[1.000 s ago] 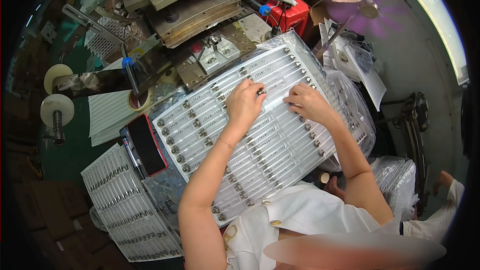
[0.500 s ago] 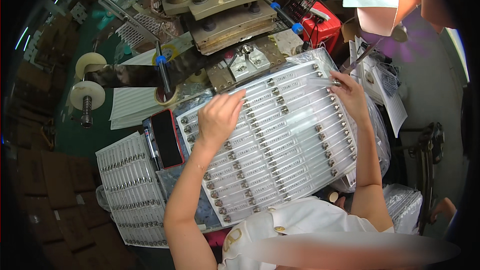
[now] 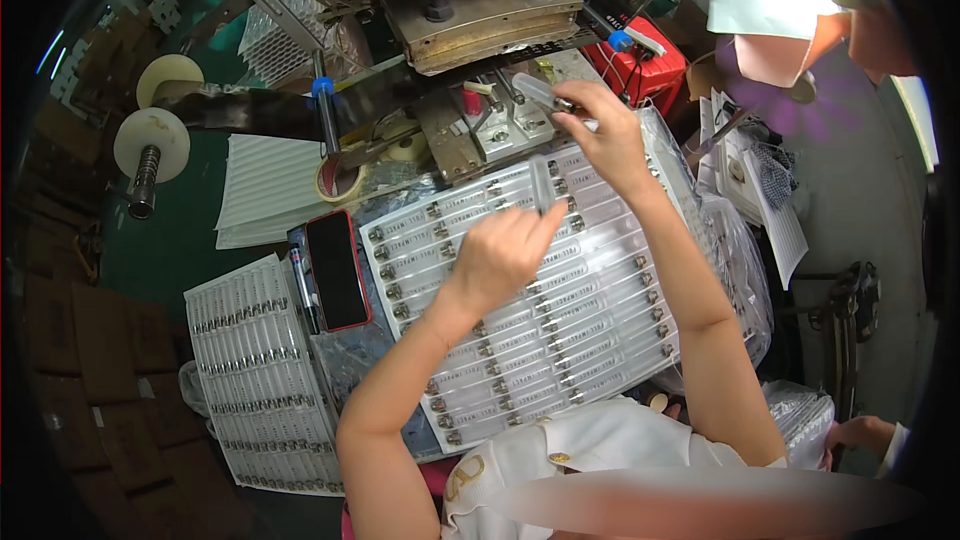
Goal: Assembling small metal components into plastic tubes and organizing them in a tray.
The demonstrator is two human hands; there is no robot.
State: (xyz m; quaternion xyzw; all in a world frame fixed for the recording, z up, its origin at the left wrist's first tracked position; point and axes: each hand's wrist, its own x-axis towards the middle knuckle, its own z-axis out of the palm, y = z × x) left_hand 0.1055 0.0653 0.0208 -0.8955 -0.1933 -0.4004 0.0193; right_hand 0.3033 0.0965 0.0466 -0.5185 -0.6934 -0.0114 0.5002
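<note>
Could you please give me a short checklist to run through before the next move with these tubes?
1. Left hand has a tube pinched upright at its fingertips: ok.
2. Right hand holds a second tube near the metal fixture: ok.
3. Tray of tubes lies flat below both hands: ok.
4. Fixture slot free: cannot tell.
5. Phone lies clear of the tray: ok.

Bright, even light falls from above on the middle, with soft glare on the clear tray (image 3: 560, 290) and plastic bags (image 3: 735, 250). The fisheye rim goes black and bends edges; both hands are slightly motion-blurred.
</note>
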